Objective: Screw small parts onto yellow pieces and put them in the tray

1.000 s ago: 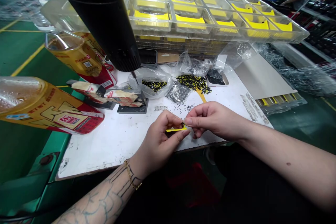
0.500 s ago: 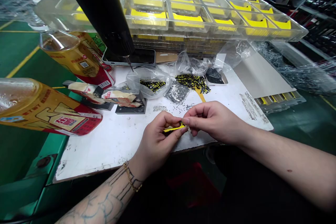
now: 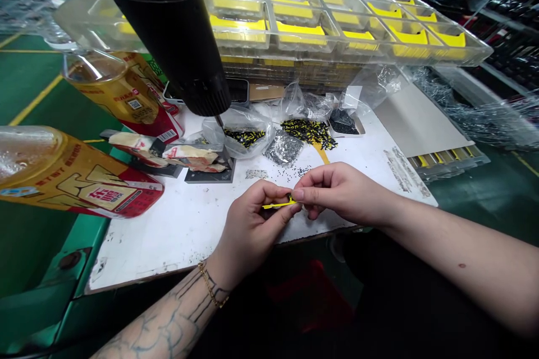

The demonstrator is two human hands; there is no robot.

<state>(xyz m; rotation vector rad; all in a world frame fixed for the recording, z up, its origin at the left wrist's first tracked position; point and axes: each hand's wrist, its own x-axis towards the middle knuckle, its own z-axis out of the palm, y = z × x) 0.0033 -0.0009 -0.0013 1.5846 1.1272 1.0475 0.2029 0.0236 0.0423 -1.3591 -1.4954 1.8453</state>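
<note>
Yellow strip (image 3: 278,205) flatter, L hand (image 3: 255,230) + R hand (image 3: 337,193)

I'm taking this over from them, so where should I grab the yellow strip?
Pinch the thin free end of the yellow strip, coming from the left and above. That end sticks out past the left hand, while the other end is held between the fingers of both it and the right hand.

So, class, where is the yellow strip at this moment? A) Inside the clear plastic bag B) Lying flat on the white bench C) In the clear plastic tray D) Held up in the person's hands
D: the yellow strip is held clear of the bench, between the left hand and right hand.
</note>
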